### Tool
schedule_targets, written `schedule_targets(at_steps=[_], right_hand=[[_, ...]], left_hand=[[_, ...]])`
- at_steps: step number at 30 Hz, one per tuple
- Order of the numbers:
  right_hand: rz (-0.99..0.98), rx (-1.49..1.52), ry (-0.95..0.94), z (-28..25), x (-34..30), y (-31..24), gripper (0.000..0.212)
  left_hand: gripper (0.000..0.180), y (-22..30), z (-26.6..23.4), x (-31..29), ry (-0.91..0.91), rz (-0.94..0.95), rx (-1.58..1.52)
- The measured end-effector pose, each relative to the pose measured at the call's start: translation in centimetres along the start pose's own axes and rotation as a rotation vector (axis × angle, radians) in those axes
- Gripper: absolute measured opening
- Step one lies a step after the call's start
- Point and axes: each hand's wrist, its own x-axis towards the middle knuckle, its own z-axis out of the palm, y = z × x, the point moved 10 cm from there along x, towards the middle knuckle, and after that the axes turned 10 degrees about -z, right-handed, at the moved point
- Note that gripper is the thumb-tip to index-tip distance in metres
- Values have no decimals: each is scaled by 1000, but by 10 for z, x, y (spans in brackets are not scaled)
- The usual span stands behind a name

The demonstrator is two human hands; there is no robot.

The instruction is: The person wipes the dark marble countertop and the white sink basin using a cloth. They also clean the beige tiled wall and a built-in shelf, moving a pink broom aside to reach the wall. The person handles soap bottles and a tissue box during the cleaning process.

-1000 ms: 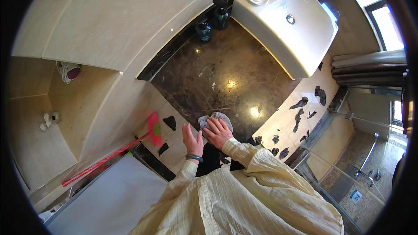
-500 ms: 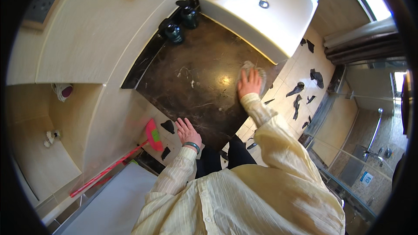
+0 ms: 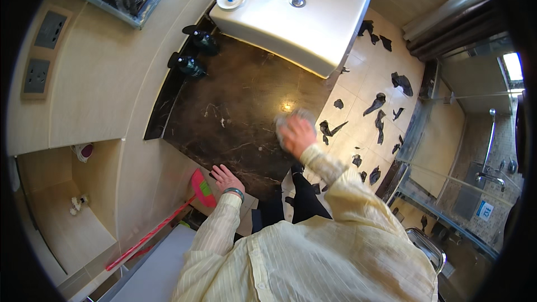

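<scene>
"Dark-brown marbled stone tabletop [image 3: 224, 100]: which step?"
"Apparently wiping: left hand [image 3: 227, 180], fingers [image 3: 217, 172] spread, near the left edge; right hand [image 3: 300, 136] on the soft pale-grey cloth [image 3: 305, 114], right edge, grip too blurred to tell."
"Next?"
"Likely steady, flat pressure."

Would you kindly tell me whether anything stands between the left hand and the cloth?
Nothing visible does: between the left hand and the cloth lies only the dark countertop with some pale marks. The right hand, though, covers much of the cloth from above.
</scene>
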Motion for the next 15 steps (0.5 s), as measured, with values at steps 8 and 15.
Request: schedule_targets(at_steps=[8,15], right_hand=[[465,-222,6,-10,10,129,49],[136,119,-89,25,-32,-51,49]], left_hand=[[87,4,9,7,75,-54,13],[87,3,4,2,50,-76,-13]])
